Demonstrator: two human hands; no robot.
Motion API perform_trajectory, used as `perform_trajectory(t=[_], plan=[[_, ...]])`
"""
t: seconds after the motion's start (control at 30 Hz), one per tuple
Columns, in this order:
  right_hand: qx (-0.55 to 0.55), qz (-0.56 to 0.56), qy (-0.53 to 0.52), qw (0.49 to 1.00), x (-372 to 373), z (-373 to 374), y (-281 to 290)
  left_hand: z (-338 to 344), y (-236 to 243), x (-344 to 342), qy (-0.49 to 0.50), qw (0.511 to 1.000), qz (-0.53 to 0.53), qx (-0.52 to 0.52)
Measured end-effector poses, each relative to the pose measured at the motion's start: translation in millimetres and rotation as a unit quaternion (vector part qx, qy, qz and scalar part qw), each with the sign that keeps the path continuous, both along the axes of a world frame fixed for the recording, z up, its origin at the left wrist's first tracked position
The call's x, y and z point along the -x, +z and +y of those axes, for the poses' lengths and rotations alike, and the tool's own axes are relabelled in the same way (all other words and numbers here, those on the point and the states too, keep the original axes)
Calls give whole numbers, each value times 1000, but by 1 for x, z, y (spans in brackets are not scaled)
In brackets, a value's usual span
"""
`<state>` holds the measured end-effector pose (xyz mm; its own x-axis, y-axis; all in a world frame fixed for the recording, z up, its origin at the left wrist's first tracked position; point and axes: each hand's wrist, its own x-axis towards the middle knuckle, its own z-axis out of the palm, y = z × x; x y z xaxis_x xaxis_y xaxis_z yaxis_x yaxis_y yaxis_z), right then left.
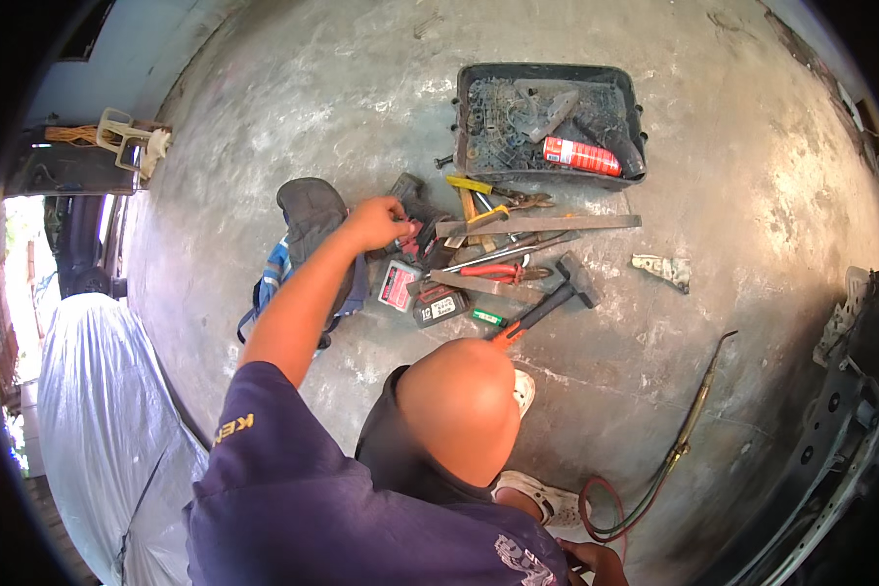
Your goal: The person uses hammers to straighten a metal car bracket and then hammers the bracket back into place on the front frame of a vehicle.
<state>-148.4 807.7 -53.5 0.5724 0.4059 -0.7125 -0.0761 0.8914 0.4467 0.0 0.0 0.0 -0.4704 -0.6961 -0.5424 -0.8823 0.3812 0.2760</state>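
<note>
My left hand reaches out over a group of tools on the floor. Its fingers are closed at a red-and-black tool, whose exact kind is partly hidden. Beside it lie a black battery pack, a small clear-and-red box, red-handled pliers and a flat metal bar. Yellow-handled snips and a hammer are close by. At the bottom edge, my right hand is curled near my foot around something dark, mostly cut off from view.
A black plastic tray with small metal bits and a red spray can stands beyond the tools. A grey-and-blue bag lies left. To the right are a torch with hoses and a crumpled wrapper-like piece. A silver cover drapes something at left.
</note>
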Motion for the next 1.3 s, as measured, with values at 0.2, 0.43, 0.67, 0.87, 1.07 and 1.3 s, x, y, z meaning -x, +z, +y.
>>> perform_trajectory(t=[0.2, 0.43, 0.67, 0.87, 1.07, 1.3], plan=[[93, -10, 115, 989, -8, -34, -5, -42, -74, 83, -17, 980, -187, 66], [218, 82, -104, 967, 25, -38, 24, 4, -95, 138, 135, 955, -237, 120], [367, 192, -21, 910, 52, -98, 40, -86, -175, 92, -84, 965, -192, 158], [338, 218, -6, 916, 60, -107, 44, -39, -214, 119, 290, 953, 75, -45], [328, 233, -15, 915, 77, -103, 50, -64, -198, 114, 423, 892, 69, -145], [360, 269, -88, 889, 75, -111, 31, -87, -178, 94, 226, 910, 29, 347]])
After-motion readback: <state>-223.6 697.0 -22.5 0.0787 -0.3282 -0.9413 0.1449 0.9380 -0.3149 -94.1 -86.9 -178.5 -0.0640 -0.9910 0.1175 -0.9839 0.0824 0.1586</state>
